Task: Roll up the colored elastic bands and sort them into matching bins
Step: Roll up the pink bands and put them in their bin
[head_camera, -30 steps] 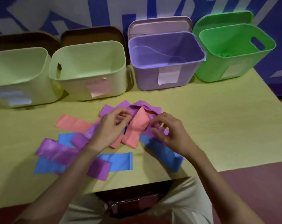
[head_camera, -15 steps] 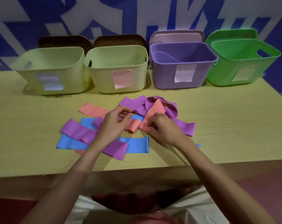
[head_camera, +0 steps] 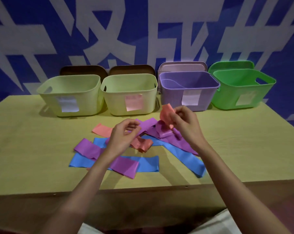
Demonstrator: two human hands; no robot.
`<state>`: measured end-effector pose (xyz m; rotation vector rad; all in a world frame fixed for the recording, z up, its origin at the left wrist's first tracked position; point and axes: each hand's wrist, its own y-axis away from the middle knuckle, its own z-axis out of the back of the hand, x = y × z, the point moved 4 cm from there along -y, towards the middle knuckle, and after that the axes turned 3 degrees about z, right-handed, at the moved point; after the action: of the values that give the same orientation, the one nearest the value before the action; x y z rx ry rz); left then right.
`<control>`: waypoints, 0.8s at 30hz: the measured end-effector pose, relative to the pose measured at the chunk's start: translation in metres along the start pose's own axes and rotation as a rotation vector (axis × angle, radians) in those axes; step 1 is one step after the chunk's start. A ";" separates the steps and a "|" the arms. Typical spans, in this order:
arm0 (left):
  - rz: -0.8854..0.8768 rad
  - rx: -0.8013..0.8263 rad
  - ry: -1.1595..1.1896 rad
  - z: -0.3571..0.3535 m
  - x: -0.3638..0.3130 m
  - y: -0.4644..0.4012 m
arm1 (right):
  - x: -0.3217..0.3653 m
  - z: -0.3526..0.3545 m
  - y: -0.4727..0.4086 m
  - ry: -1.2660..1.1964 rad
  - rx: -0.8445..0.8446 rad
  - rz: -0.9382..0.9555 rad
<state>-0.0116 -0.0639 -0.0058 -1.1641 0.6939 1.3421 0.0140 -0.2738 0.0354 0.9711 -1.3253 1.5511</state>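
My right hand (head_camera: pixel 185 122) pinches one end of a salmon band (head_camera: pixel 166 114) and holds it up above the pile. The rest of that band seems to trail down to a crumpled salmon fold (head_camera: pixel 142 145) on the table. My left hand (head_camera: pixel 123 137) hovers over the pile with curled fingers; what it pinches, if anything, is hidden. Purple bands (head_camera: pixel 126 164) and blue bands (head_camera: pixel 185 157) lie crossed on the table, and another salmon band (head_camera: pixel 102 130) lies flat at the left. At the back stand two pale yellow bins (head_camera: pixel 72 92) (head_camera: pixel 131 90), a purple bin (head_camera: pixel 188 88) and a green bin (head_camera: pixel 244 90).
The bins stand in a row along the far edge of the yellow table (head_camera: pixel 244 149), each with a paper label on its front. Lids lean behind them against the blue-and-white wall. The table's near edge runs just above my forearms.
My right hand has lifted the salmon band up off the pile towards the bins. My left hand has let the band's lower part slip and stays low. The camera has tilted up.
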 end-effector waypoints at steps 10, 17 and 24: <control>-0.108 0.203 0.119 -0.003 -0.030 0.006 | 0.028 0.012 -0.009 -0.625 -0.014 -0.168; -0.060 0.306 0.175 -0.026 -0.038 0.003 | 0.044 0.016 -0.006 -0.860 0.052 -0.178; 0.067 0.444 0.142 -0.065 -0.032 0.003 | 0.042 0.022 0.000 -1.182 0.046 -0.359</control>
<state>-0.0051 -0.1360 0.0009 -0.8858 1.0795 1.0911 0.0004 -0.2912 0.0772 2.1809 -1.6953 0.6607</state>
